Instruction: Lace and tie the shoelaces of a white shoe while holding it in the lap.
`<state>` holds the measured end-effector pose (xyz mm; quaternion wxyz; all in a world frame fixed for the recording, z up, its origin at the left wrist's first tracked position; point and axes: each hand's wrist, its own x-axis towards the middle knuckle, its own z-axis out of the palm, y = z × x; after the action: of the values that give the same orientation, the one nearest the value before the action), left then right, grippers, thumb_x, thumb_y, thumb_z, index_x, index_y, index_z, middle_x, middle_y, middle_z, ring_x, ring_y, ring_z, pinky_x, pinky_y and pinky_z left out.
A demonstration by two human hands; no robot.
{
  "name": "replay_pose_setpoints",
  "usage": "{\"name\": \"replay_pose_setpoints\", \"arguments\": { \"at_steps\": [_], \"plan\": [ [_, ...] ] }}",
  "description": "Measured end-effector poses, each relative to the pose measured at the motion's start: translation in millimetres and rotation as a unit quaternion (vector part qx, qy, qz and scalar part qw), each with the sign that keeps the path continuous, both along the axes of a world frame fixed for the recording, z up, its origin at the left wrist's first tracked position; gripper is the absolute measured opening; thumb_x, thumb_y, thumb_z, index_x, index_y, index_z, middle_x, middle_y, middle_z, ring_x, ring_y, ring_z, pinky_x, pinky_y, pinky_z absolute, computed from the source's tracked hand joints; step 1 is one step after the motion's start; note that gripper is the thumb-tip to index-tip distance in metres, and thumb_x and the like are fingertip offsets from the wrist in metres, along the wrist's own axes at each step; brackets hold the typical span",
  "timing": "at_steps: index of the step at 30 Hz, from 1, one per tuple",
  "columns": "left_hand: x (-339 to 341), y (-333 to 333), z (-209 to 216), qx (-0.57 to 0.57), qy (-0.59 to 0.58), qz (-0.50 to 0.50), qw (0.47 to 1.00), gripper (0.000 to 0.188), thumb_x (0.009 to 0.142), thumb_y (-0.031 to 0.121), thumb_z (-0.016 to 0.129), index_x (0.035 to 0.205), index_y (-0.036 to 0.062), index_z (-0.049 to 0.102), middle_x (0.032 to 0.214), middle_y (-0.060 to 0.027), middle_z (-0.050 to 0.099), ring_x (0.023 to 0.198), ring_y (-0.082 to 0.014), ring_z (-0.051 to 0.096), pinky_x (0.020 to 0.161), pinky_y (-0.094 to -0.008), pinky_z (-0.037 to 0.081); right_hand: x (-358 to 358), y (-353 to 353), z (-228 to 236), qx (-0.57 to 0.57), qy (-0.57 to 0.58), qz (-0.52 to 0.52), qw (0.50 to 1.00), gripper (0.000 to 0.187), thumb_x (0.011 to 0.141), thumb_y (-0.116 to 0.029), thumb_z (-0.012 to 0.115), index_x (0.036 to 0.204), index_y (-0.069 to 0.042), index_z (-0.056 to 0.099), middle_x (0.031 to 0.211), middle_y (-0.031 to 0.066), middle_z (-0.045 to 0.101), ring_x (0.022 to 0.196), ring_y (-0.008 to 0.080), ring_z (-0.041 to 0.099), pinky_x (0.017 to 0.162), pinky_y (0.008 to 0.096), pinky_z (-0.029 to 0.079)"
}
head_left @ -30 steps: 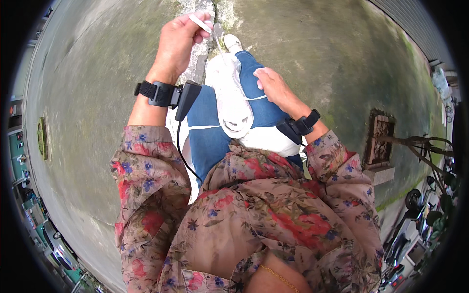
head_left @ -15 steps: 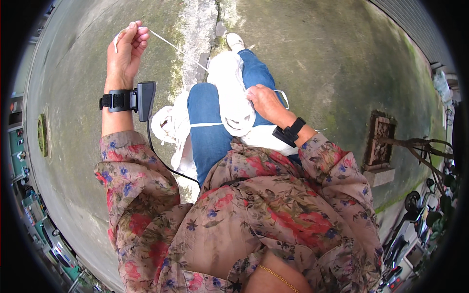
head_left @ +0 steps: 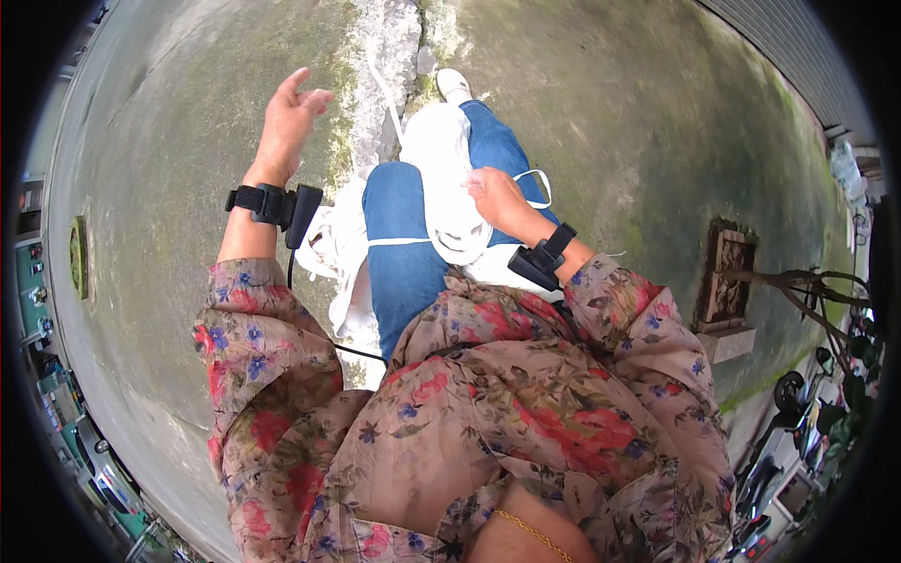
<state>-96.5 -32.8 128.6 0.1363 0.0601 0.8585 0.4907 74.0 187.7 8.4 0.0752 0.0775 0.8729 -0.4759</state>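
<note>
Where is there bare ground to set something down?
Free: the ground between the left hand and the green oval patch; also between the jeans and the framed tree bed. Crowded: the lap, with the white shoe-shaped item and right hand, plus the white bundle alongside.

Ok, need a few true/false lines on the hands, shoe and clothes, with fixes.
1. The right hand is at the white shoe on the lap. True.
2. Both hands are on that shoe. False: the left hand is raised, open, apart from it.
3. A loose white lace extends beyond the shoe's far end. True.
4. The trousers are blue. True.
5. Clothing above the waist is plain black. False: the shirt has flowers.
</note>
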Motion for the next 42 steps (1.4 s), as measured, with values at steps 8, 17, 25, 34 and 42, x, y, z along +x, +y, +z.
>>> {"name": "replay_pose_setpoints", "arguments": {
  "at_steps": [8,17,25,34,42],
  "plan": [
    [110,41,-78,0.009,-0.029,-0.167,0.985,0.041,0.086,0.004,0.047,0.126,-0.0012,0.037,0.086,-0.0044,0.064,0.072,-0.0083,0.052,0.070,-0.0227,0.043,-8,-6,6,0.066,0.015,0.029,0.997,0.026,0.075,-0.009,0.060,0.097,0.003,0.057,0.083,0.0210,0.060,0.082,0.0348,0.058,0.070,0.0383,0.046],
    [117,56,-100,-0.117,0.091,-0.225,0.963,0.048,0.081,0.001,0.053,0.125,-0.0047,0.036,0.081,-0.0118,0.063,0.071,-0.0138,0.059,0.067,-0.0271,0.047,-12,-3,1,-0.279,-0.134,-0.104,0.945,0.026,0.072,0.000,0.061,0.097,0.005,0.057,0.084,0.0071,0.059,0.075,0.0122,0.055,0.063,0.0237,0.046],
    [109,44,-97,0.002,-0.061,-0.163,0.985,0.052,0.077,0.000,0.061,0.124,-0.0031,0.038,0.070,0.0015,0.049,0.064,-0.0057,0.046,0.059,-0.0200,0.041,-16,-4,8,-0.035,-0.050,0.057,0.996,0.022,0.075,-0.015,0.062,0.087,0.003,0.056,0.080,0.0130,0.058,0.071,0.0206,0.057,0.063,0.0315,0.045],
    [52,-210,-41,-0.189,-0.139,0.110,0.966,0.047,0.073,0.001,0.057,0.118,0.0005,0.046,0.073,-0.0001,0.051,0.059,-0.0078,0.046,0.047,-0.0208,0.035,-37,35,40,-0.393,0.066,-0.194,0.896,0.014,0.084,-0.010,0.054,0.095,-0.003,0.050,0.074,0.0002,0.053,0.067,0.0079,0.050,0.063,0.0224,0.040],
    [83,-253,-86,-0.302,-0.126,0.047,0.944,0.028,0.072,0.007,0.062,0.099,-0.0016,0.058,0.072,-0.0043,0.059,0.061,-0.0163,0.056,0.055,-0.0283,0.045,14,247,56,-0.145,0.194,-0.603,0.760,0.037,0.081,-0.008,0.055,0.115,0.002,0.045,0.080,0.0047,0.059,0.069,0.0108,0.053,0.059,0.0256,0.043]
  ]
}}
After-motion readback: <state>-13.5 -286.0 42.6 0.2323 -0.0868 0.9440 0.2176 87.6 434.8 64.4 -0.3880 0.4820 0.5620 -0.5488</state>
